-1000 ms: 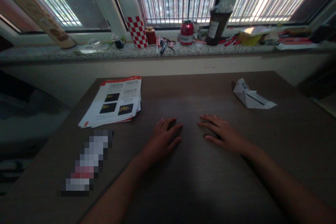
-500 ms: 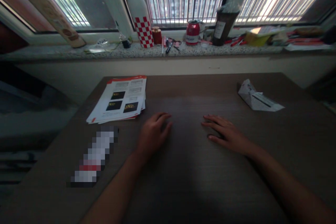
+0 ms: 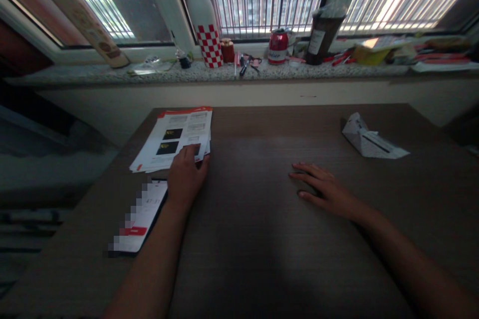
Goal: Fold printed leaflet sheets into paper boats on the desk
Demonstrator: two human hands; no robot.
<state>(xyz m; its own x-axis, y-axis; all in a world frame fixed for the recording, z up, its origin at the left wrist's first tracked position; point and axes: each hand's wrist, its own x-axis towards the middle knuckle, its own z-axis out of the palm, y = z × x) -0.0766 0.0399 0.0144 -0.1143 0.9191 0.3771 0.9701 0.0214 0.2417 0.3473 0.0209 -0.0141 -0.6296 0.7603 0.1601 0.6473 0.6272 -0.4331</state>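
My left hand (image 3: pixel 185 174) reaches over the near right corner of a stack of printed sheets (image 3: pixel 149 159), which has orange edges and dark pictures. Its thumb and forefinger are apart, and the fingertips lie over the paper; whether they press on it is hard to see. Just left of that wrist lies a smartphone (image 3: pixel 140 217) with a lit white screen and a red bar, partly blurred by pixel blocks. My right hand (image 3: pixel 325 189) rests open on the brown table (image 3: pixel 254 209), fingers spread and holding nothing. Beyond it stands a folded printed paper (image 3: pixel 370 139).
A stone windowsill (image 3: pixel 149 77) runs behind the table. On it are a red-and-white checkered bottle (image 3: pixel 209 35), a red can (image 3: pixel 277 47), a dark lidded cup (image 3: pixel 322 37), a leaning long box (image 3: pixel 90 27) and assorted clutter on the right.
My left hand has moved left and a little forward, from bare table to the corner of the paper stack. My right hand has stayed in place. The view has shifted slightly.
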